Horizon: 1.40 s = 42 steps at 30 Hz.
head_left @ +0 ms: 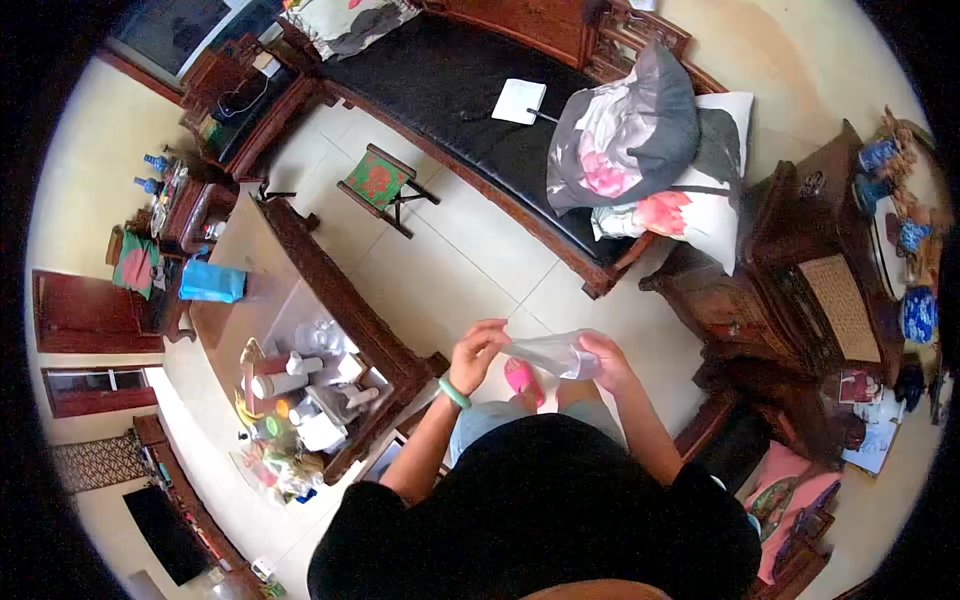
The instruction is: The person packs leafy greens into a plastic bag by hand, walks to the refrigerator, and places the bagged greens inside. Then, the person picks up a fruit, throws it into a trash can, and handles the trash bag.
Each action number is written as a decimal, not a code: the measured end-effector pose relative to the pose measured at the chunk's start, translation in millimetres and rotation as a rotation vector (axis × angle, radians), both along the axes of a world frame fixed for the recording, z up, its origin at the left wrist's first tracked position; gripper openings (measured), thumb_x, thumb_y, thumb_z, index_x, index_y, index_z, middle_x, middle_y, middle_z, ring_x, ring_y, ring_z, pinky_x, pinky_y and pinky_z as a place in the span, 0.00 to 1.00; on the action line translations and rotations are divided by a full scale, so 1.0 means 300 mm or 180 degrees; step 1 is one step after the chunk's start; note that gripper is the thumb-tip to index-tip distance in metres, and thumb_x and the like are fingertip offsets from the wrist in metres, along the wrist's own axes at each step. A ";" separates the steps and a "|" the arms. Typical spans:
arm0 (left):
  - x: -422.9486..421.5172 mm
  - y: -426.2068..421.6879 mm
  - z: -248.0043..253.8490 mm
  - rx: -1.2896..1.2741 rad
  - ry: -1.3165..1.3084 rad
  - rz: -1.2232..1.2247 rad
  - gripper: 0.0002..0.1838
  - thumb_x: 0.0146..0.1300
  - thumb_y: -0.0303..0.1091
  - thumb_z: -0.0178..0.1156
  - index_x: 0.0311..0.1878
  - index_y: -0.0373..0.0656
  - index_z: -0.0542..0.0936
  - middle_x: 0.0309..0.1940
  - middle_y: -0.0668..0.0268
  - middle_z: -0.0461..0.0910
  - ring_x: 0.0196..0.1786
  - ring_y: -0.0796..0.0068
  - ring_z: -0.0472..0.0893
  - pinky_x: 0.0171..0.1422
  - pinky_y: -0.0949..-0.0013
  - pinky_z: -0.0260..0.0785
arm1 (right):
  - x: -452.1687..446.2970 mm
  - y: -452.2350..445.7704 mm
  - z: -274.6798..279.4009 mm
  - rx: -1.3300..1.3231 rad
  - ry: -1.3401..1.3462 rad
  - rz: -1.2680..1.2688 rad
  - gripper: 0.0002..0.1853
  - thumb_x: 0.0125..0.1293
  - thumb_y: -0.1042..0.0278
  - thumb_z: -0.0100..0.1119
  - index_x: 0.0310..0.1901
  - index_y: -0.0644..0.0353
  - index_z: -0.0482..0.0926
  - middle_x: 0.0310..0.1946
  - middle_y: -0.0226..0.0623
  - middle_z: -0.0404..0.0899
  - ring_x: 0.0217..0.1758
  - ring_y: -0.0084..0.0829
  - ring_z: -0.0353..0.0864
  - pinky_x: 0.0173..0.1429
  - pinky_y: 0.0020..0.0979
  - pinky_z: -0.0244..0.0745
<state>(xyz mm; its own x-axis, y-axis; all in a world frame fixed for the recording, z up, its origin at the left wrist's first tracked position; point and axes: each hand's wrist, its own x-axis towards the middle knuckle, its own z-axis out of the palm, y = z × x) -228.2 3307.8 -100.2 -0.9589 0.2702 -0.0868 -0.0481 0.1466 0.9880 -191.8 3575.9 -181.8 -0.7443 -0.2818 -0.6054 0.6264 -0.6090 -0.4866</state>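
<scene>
A thin, translucent plastic bag is stretched between my two hands, above the floor and my feet. My left hand, with a pale green bangle at its wrist, pinches the bag's left end. At its right end the bag is gripped by my right hand, fingers closed on the plastic. Below the bag shows a pink slipper on one foot.
A long wooden table at the left bears a blue bag, bottles and clutter. Ahead stand a folding stool and a black-cushioned bench with pillows. Carved wooden furniture is at the right.
</scene>
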 end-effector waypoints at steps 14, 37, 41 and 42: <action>-0.443 -0.152 -0.015 0.1038 -0.1270 0.3285 0.05 0.59 0.26 0.52 0.35 0.39 0.77 0.53 0.63 0.71 0.51 0.69 0.73 0.54 0.68 0.65 | -1.022 -0.324 -0.105 -0.0564 -0.0382 0.1311 0.15 0.60 0.63 0.60 0.46 0.60 0.75 0.40 0.33 0.79 0.44 0.28 0.78 0.48 0.29 0.73; 0.220 0.142 -0.151 0.0425 -0.0462 0.5312 0.15 0.53 0.15 0.58 0.41 0.38 0.66 0.26 0.64 0.74 0.30 0.75 0.78 0.30 0.71 0.76 | -0.858 -0.615 -0.162 0.0486 0.0483 0.3576 0.16 0.57 0.77 0.56 0.48 0.54 0.71 0.30 0.25 0.74 0.24 0.16 0.68 0.24 0.19 0.63; 0.654 0.307 -0.118 0.1560 -0.0712 0.5928 0.25 0.54 0.16 0.57 0.54 0.43 0.61 0.33 0.62 0.76 0.35 0.73 0.78 0.31 0.71 0.75 | -0.498 -0.619 -0.136 0.0461 0.0369 0.4662 0.17 0.48 0.89 0.46 0.38 0.55 0.66 0.30 0.30 0.73 0.23 0.19 0.67 0.22 0.18 0.62; 0.755 0.364 -0.100 0.2090 -0.0650 0.6141 0.27 0.55 0.17 0.58 0.56 0.43 0.59 0.34 0.62 0.77 0.36 0.72 0.78 0.33 0.70 0.74 | -0.401 -0.608 -0.117 0.0512 0.0458 0.5043 0.16 0.46 0.90 0.44 0.34 0.55 0.65 0.30 0.32 0.73 0.22 0.20 0.67 0.22 0.18 0.61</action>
